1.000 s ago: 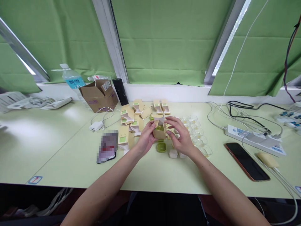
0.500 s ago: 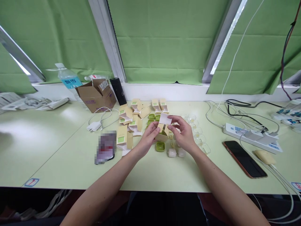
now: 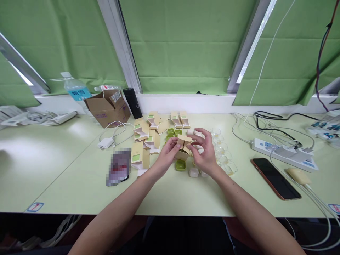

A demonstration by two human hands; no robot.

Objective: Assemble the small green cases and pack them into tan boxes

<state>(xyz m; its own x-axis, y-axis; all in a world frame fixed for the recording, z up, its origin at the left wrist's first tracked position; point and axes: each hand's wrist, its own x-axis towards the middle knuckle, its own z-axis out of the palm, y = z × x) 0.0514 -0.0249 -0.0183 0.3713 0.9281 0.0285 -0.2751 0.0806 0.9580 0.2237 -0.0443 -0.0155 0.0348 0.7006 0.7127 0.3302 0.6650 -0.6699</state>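
While our left hand [image 3: 168, 153] grips the small carton [image 3: 182, 155] and our right hand [image 3: 205, 153] pinches its edge, its top isn't yet closed, with green containers [image 3: 180, 169] loose nearby.

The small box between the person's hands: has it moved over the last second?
Yes, slightly: the small box has shifted a little to the right in the picture, judged against the green dish just below it.

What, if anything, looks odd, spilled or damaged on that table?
No spill or damage shows. One oddity: blocky pixelation masks the flat object left of an open carton, so its surface cannot be read.
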